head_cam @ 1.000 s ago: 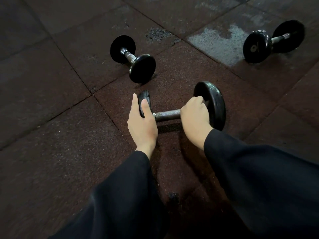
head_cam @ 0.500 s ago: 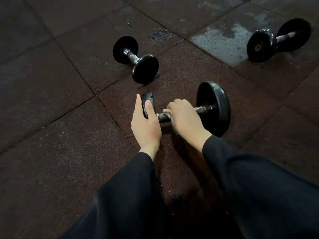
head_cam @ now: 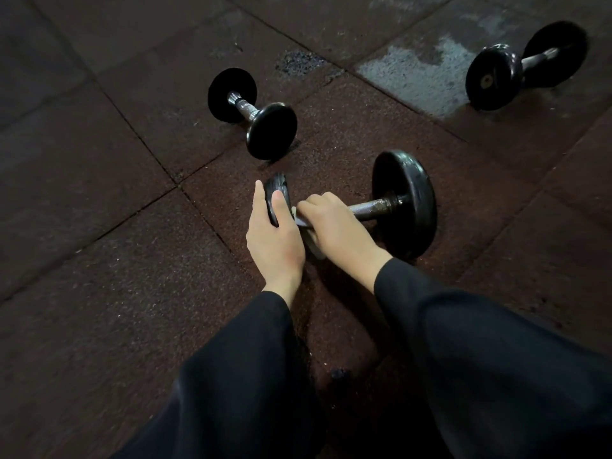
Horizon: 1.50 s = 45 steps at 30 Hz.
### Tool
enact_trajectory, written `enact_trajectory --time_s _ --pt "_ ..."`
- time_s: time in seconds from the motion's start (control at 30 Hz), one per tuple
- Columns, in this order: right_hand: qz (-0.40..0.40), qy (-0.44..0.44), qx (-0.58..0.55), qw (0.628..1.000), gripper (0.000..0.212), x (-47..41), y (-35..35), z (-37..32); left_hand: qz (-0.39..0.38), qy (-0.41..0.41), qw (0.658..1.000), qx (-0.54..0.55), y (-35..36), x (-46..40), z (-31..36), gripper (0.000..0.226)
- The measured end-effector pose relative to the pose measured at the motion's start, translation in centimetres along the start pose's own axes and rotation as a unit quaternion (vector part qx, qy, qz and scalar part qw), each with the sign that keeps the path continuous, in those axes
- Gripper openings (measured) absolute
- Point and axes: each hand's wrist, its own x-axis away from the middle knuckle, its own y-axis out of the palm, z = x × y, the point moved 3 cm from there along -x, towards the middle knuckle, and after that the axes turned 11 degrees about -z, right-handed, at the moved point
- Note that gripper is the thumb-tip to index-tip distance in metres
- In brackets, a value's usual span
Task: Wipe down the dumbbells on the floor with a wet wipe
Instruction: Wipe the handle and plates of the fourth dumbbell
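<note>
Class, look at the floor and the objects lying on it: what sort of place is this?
Probably a gym: three black dumbbells lie on a floor of rubber tiles.

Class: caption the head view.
Left hand steadies the dumbbell; right hand wipes its handle with a wet wipe.

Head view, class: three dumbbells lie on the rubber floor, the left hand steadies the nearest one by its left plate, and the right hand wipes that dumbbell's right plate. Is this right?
Not quite. The head view shows the right hand holding the wet wipe on the handle of the nearest dumbbell, close to its left plate, not on the right plate. The rest stands: three dumbbells, left hand on the left plate.
</note>
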Motion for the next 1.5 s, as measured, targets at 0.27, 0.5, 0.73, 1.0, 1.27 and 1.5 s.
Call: enact_trajectory --time_s 0.27,0.5,0.73,1.0,1.27,1.5 --pt "-0.054 0.160 -0.014 0.986 0.021 -3.6 -0.8 0.0 -0.003 -0.001 1.000 0.003 0.0 -0.2 0.1 0.044" --pt "-0.035 0.142 0.026 0.989 0.020 -2.3 -0.9 -0.5 -0.003 -0.005 1.000 0.007 0.1 0.0 -0.3 0.044" --pt "-0.041 0.143 0.019 0.989 0.018 -2.7 -1.2 -0.5 -0.009 -0.004 1.000 0.010 0.1 -0.2 -0.2 0.044" --pt "0.130 0.016 -0.044 0.990 0.029 2.1 3.0 0.7 0.000 0.012 1.000 0.001 0.3 -0.6 -1.1 0.049" --pt "0.213 -0.001 -0.082 0.974 0.030 3.5 5.0 1.0 -0.001 0.015 1.000 0.004 0.3 -0.4 -0.7 0.046" --pt "0.218 -0.033 -0.033 0.975 0.027 3.4 5.4 1.7 0.004 0.019 1.000 0.005 0.3 -0.6 -1.0 0.051"
